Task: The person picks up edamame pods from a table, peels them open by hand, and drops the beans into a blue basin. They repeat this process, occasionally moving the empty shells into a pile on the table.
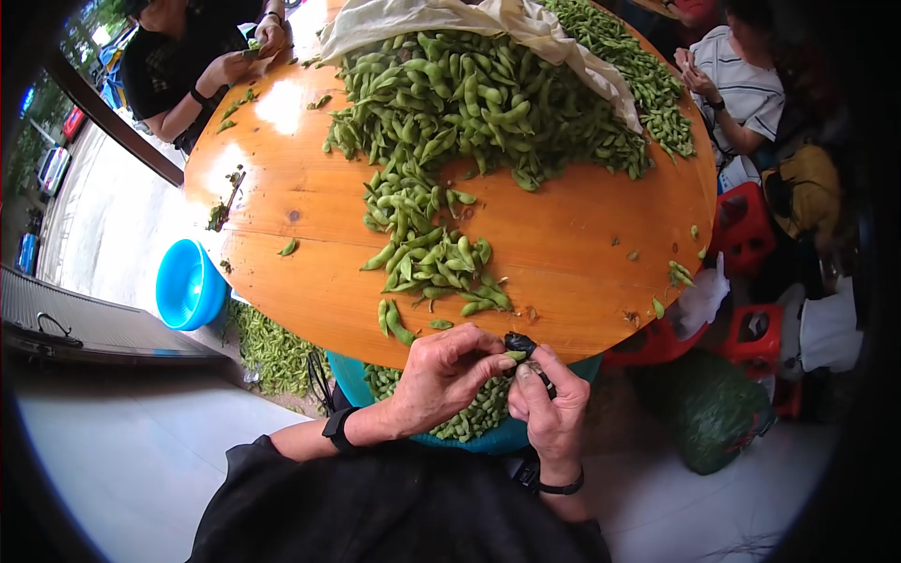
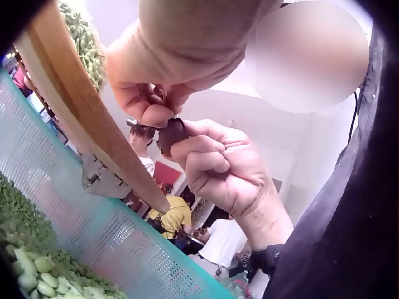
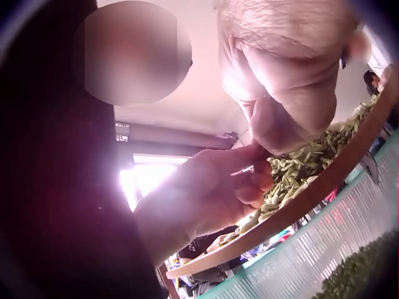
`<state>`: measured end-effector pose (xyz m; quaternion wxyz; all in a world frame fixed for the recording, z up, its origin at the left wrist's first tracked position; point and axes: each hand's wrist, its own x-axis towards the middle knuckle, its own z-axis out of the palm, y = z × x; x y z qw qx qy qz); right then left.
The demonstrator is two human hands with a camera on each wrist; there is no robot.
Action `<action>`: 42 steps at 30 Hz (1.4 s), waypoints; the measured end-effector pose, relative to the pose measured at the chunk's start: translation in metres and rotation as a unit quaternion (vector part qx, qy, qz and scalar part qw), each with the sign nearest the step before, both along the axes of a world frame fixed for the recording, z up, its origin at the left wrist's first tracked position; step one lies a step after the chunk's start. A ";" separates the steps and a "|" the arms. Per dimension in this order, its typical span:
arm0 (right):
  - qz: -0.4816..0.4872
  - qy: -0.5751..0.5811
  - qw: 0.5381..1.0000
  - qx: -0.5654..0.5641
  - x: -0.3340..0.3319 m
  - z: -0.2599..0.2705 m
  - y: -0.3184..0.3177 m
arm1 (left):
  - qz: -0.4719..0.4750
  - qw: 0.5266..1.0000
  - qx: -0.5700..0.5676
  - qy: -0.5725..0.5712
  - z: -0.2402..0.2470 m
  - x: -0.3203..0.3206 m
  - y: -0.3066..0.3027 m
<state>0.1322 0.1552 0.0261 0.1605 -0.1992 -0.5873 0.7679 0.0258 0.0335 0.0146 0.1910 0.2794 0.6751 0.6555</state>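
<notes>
Left fingers [image 2: 154, 116] just beside dark cover [image 2: 171, 137] on right hand [image 2: 222, 165]; teal mesh basket [image 2: 144, 250], holding green beans [image 2: 42, 273], below wooden tabletop [image 2: 88, 106].

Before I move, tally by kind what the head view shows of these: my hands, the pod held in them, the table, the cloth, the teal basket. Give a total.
Your hands: 2 (left hand, right hand)
Held pod: 1
Table: 1
Cloth: 1
Teal basket: 1
Total: 6

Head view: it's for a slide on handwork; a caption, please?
Left hand and right hand hold a pod above a basket of beans, at a table heaped with more pods.
</notes>
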 end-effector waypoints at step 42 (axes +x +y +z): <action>0.081 0.042 0.902 0.422 0.025 -0.015 0.004 | -0.178 0.972 -0.125 0.091 -0.012 0.003 -0.065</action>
